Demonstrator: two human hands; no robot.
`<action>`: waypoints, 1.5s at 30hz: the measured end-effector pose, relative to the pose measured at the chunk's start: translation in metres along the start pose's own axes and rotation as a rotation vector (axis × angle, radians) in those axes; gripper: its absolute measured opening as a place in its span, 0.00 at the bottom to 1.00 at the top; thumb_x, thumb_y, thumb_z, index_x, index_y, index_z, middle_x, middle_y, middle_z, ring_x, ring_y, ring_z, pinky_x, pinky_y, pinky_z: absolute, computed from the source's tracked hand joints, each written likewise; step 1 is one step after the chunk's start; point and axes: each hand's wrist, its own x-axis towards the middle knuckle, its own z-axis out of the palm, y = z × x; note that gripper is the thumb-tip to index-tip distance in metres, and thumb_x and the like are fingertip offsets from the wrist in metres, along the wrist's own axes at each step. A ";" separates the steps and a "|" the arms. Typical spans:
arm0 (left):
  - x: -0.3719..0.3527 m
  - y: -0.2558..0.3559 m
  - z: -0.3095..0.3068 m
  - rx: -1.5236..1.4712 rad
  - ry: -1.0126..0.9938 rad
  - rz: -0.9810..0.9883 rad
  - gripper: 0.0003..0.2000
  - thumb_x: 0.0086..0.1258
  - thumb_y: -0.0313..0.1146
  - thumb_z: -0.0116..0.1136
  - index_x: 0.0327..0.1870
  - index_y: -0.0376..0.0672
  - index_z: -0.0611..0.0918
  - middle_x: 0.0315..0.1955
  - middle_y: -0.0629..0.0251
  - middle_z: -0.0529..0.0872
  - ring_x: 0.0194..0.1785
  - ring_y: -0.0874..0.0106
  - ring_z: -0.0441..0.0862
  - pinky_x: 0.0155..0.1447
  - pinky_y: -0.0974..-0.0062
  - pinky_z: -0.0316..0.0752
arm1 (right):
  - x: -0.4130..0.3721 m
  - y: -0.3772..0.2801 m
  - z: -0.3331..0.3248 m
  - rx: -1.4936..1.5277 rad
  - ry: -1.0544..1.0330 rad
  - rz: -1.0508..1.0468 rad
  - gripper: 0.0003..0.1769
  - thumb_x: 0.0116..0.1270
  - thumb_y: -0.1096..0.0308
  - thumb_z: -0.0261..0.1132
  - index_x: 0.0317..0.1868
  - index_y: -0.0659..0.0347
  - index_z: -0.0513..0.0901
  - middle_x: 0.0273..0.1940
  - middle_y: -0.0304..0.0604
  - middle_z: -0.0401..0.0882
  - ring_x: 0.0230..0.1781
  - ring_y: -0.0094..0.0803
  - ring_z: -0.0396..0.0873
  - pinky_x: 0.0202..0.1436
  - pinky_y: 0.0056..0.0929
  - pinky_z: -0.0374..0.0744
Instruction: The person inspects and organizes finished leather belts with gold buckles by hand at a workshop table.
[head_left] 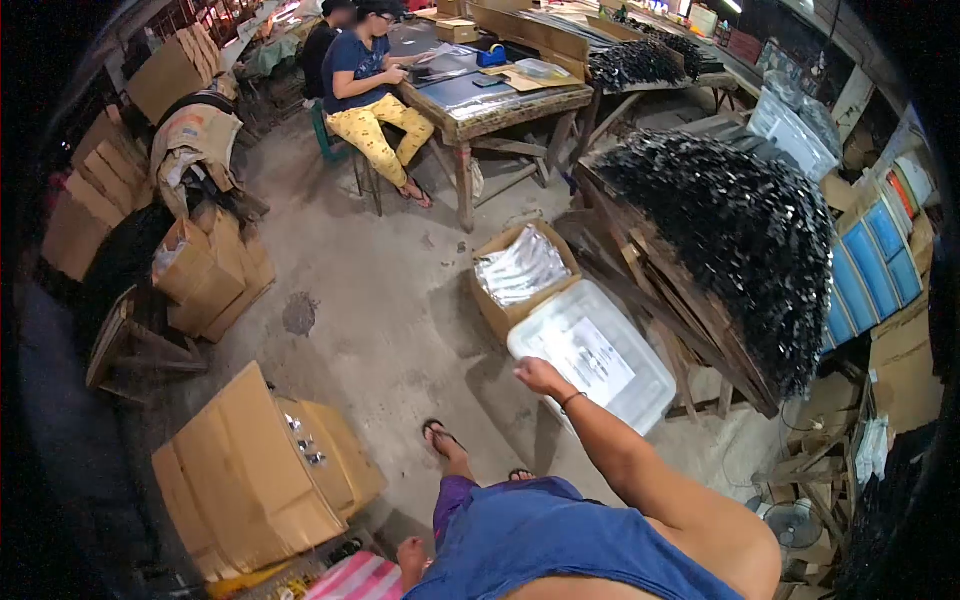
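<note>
My right hand (541, 377) reaches down and forward to the near left rim of a clear plastic bin (620, 385) with a white lid and a printed sheet on top. Its fingers are curled at that rim. Just behind the bin stands an open cardboard box (497, 312) filled with silvery packets. My left hand (410, 556) hangs low by my hip beside a pink striped cloth (360, 580); its fingers are too small to read. My sandalled feet (445, 442) stand on the concrete floor.
A big heap of black metal parts (740, 225) lies on a wooden rack to the right. Cardboard boxes (255, 480) sit at the left and lower left. Two seated people (365, 85) work at a wooden table (500, 105) at the back.
</note>
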 end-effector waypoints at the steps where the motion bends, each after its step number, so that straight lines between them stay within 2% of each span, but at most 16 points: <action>1: 0.006 0.064 -0.039 -0.166 -0.171 -0.254 0.14 0.61 0.39 0.53 0.37 0.39 0.83 0.33 0.52 0.85 0.37 0.57 0.84 0.44 0.60 0.77 | 0.031 -0.018 0.007 -0.010 0.026 -0.060 0.18 0.65 0.57 0.59 0.45 0.64 0.79 0.42 0.55 0.81 0.45 0.49 0.79 0.47 0.41 0.76; 7: 0.159 0.027 -0.063 -0.017 -0.304 -0.231 0.15 0.63 0.41 0.52 0.39 0.38 0.83 0.35 0.52 0.85 0.41 0.56 0.83 0.47 0.60 0.75 | 0.140 -0.105 0.030 -0.040 -0.241 -0.005 0.19 0.66 0.54 0.58 0.45 0.63 0.78 0.41 0.55 0.81 0.45 0.50 0.78 0.47 0.42 0.75; 12: 0.315 0.017 -0.135 0.064 -0.202 -0.251 0.16 0.65 0.42 0.51 0.41 0.38 0.82 0.37 0.53 0.85 0.45 0.55 0.81 0.50 0.60 0.73 | 0.181 -0.086 0.040 -0.157 -0.348 0.094 0.20 0.64 0.52 0.58 0.39 0.64 0.80 0.38 0.55 0.81 0.44 0.51 0.78 0.47 0.43 0.76; 14: 0.373 0.034 -0.189 -0.076 -0.098 -0.224 0.15 0.64 0.41 0.53 0.42 0.38 0.82 0.38 0.53 0.85 0.45 0.57 0.81 0.51 0.62 0.73 | 0.194 -0.078 0.037 -0.305 -0.374 0.078 0.21 0.63 0.52 0.57 0.39 0.64 0.80 0.40 0.55 0.81 0.45 0.51 0.78 0.48 0.43 0.76; 16: 0.425 0.068 -0.243 -0.237 0.002 -0.189 0.15 0.64 0.39 0.54 0.44 0.39 0.81 0.38 0.54 0.84 0.45 0.60 0.81 0.51 0.65 0.73 | 0.208 -0.067 0.042 -0.172 -0.355 0.435 0.20 0.61 0.53 0.58 0.39 0.64 0.80 0.42 0.55 0.81 0.46 0.50 0.78 0.49 0.43 0.76; 20: 0.499 0.165 -0.329 -0.366 0.061 -0.023 0.14 0.64 0.37 0.56 0.45 0.39 0.81 0.38 0.56 0.84 0.44 0.64 0.81 0.51 0.69 0.73 | 0.260 -0.063 0.042 -0.142 -0.363 0.565 0.20 0.58 0.55 0.60 0.38 0.67 0.80 0.40 0.58 0.81 0.45 0.50 0.79 0.48 0.41 0.76; 23: 0.558 0.190 -0.356 -0.411 0.079 0.047 0.12 0.65 0.35 0.55 0.45 0.38 0.81 0.37 0.59 0.84 0.42 0.70 0.80 0.49 0.72 0.74 | 0.341 -0.044 0.059 -0.084 -0.430 0.451 0.19 0.57 0.57 0.61 0.36 0.68 0.80 0.34 0.55 0.82 0.39 0.46 0.80 0.43 0.40 0.77; 26: 0.607 0.177 -0.358 -0.513 0.023 -0.222 0.13 0.65 0.35 0.55 0.45 0.37 0.81 0.37 0.59 0.84 0.42 0.69 0.81 0.49 0.72 0.74 | 0.455 -0.091 0.053 -0.096 -0.505 0.466 0.16 0.57 0.58 0.62 0.32 0.66 0.80 0.26 0.49 0.81 0.31 0.39 0.79 0.36 0.37 0.76; 28: 0.621 0.188 -0.383 -0.403 -0.056 -0.309 0.15 0.64 0.39 0.55 0.44 0.38 0.81 0.37 0.58 0.84 0.41 0.69 0.81 0.47 0.71 0.75 | 0.538 -0.134 0.057 -0.134 -0.255 0.287 0.15 0.58 0.58 0.62 0.31 0.65 0.80 0.26 0.47 0.81 0.29 0.39 0.79 0.35 0.36 0.76; 30: 0.641 0.168 -0.394 -0.361 -0.037 -0.327 0.15 0.64 0.41 0.55 0.43 0.39 0.81 0.37 0.56 0.84 0.41 0.68 0.81 0.47 0.70 0.75 | 0.632 -0.168 0.058 0.005 -0.275 0.186 0.16 0.59 0.58 0.61 0.36 0.65 0.81 0.32 0.52 0.82 0.36 0.44 0.80 0.40 0.38 0.77; 32: 0.663 0.138 -0.395 -0.296 -0.033 -0.372 0.15 0.62 0.42 0.55 0.41 0.39 0.81 0.37 0.53 0.84 0.42 0.65 0.82 0.46 0.68 0.76 | 0.705 -0.238 0.047 -0.028 -0.099 0.029 0.18 0.60 0.56 0.60 0.41 0.63 0.82 0.37 0.54 0.82 0.41 0.48 0.80 0.45 0.39 0.76; 36: 0.713 0.099 -0.396 -0.361 -0.219 -0.732 0.15 0.61 0.43 0.55 0.35 0.40 0.83 0.37 0.48 0.84 0.44 0.56 0.82 0.48 0.62 0.76 | 0.816 -0.365 0.034 0.023 -0.138 -0.026 0.21 0.63 0.53 0.59 0.47 0.61 0.80 0.41 0.54 0.82 0.46 0.47 0.79 0.50 0.40 0.76; 38: 0.741 0.091 -0.406 -0.384 -0.214 -0.736 0.14 0.60 0.43 0.55 0.35 0.40 0.83 0.36 0.49 0.84 0.43 0.56 0.82 0.47 0.61 0.76 | 0.865 -0.396 0.044 0.045 -0.155 -0.097 0.21 0.64 0.53 0.58 0.48 0.60 0.79 0.43 0.54 0.81 0.47 0.47 0.79 0.51 0.40 0.75; 42: 0.823 0.066 -0.424 -0.215 -0.214 -0.529 0.13 0.60 0.41 0.55 0.33 0.41 0.83 0.32 0.52 0.84 0.40 0.56 0.82 0.43 0.59 0.75 | 0.933 -0.434 0.074 -0.073 -0.283 -0.130 0.20 0.65 0.53 0.57 0.47 0.60 0.80 0.43 0.53 0.81 0.46 0.49 0.78 0.50 0.41 0.76; 44: 0.878 0.044 -0.438 0.038 -0.202 -0.216 0.12 0.60 0.41 0.55 0.32 0.41 0.83 0.31 0.53 0.84 0.38 0.55 0.82 0.41 0.58 0.75 | 0.960 -0.416 0.085 -0.171 -0.294 -0.161 0.20 0.63 0.51 0.58 0.44 0.60 0.81 0.41 0.55 0.81 0.45 0.52 0.78 0.49 0.43 0.76; 45: 0.906 0.037 -0.445 0.280 -0.093 0.096 0.12 0.60 0.40 0.55 0.31 0.41 0.83 0.30 0.54 0.84 0.37 0.55 0.82 0.40 0.57 0.75 | 0.968 -0.410 0.084 -0.245 -0.376 -0.072 0.21 0.62 0.50 0.59 0.44 0.59 0.81 0.41 0.55 0.81 0.46 0.52 0.78 0.49 0.44 0.75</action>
